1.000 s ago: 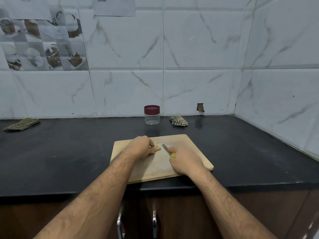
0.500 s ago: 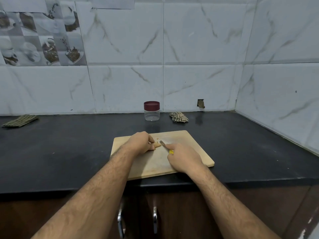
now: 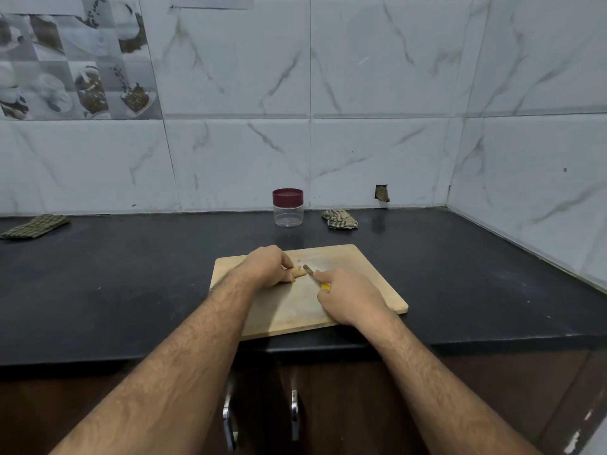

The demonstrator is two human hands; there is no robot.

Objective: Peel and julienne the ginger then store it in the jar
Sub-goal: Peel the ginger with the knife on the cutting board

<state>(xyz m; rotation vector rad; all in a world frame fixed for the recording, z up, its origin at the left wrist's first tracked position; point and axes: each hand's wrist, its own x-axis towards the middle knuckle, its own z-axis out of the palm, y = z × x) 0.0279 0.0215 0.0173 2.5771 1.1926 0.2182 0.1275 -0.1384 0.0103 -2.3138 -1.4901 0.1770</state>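
A pale wooden cutting board (image 3: pixel 354 274) lies on the black counter near its front edge. My left hand (image 3: pixel 266 266) presses a small tan piece of ginger (image 3: pixel 298 272) onto the board; only the ginger's right end shows past my fingers. My right hand (image 3: pixel 348 298) grips a knife (image 3: pixel 310 272) with a yellow handle, index finger along the blade's back, the blade tip touching the ginger's right end. A clear jar (image 3: pixel 288 208) with a maroon lid on stands empty at the back by the wall.
A crumpled checked cloth (image 3: pixel 340 219) lies right of the jar. A folded green cloth (image 3: pixel 34 226) sits at the far left of the black counter (image 3: pixel 115 284). Tiled walls close the back and right side. Cabinet handles (image 3: pixel 294 412) hang below the counter edge.
The knife blade has moved left from clear of the ginger to touching its right end. My left hand has stayed on the ginger. The head camera has tilted slightly.
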